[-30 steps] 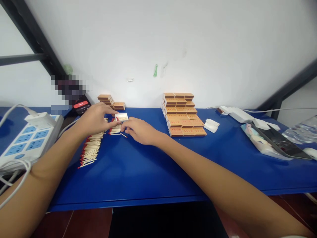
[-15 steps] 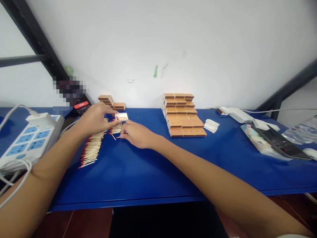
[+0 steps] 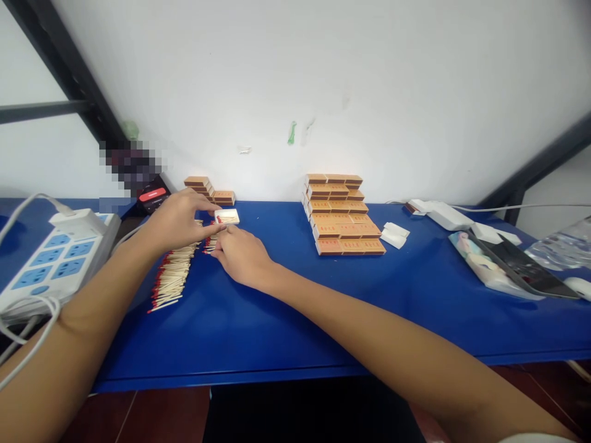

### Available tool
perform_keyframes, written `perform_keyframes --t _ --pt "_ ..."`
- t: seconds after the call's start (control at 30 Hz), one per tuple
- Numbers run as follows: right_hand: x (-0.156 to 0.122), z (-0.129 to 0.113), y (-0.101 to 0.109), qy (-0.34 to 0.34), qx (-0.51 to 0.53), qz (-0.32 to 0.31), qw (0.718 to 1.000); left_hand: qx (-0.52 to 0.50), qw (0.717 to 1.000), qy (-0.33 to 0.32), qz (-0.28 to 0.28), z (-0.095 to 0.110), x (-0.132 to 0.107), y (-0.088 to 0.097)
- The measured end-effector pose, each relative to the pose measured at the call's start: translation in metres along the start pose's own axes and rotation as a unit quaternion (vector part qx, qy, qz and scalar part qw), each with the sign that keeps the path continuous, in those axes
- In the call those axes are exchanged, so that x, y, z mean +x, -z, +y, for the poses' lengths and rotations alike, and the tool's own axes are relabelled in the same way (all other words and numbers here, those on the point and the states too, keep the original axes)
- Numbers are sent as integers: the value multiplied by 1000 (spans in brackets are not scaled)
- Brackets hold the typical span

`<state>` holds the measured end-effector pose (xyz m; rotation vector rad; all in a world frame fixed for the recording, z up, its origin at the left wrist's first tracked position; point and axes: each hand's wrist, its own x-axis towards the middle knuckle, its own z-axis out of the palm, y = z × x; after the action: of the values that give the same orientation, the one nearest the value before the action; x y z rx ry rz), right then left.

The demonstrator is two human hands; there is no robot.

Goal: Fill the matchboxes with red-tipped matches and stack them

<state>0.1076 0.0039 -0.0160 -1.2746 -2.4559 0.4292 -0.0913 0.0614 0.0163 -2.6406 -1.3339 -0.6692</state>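
Pinching the tray [image 3: 229, 218], the left hand [image 3: 178, 220] is holding it just behind the small match pile [image 3: 209, 244]. The right hand [image 3: 244, 255] is resting there, its grasp impossible to tell; such closeness is risking a bump and a spill.

At the left edge of my blue worktop [image 3: 277, 326] I see a blue-socketed power strip [image 3: 40, 276] with a white plug [image 3: 76, 223] in its far end. Near the far left corner I notice a dark, red-panelled device [image 3: 154, 195]. Toward the right edge I have a dark slab [image 3: 526, 264] beside a pastel packet [image 3: 484, 263], and clear plastic [image 3: 561, 243] beyond.
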Motion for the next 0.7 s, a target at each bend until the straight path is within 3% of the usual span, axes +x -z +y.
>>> perform_keyframes --t 0.27,0.7 --pt "7 11 -5 26 -35 61 997 1 1000 1 9 0 -1 4" --pt "11 19 3 53 -63 -29 996 3 1000 -11 3 -2 0 1"
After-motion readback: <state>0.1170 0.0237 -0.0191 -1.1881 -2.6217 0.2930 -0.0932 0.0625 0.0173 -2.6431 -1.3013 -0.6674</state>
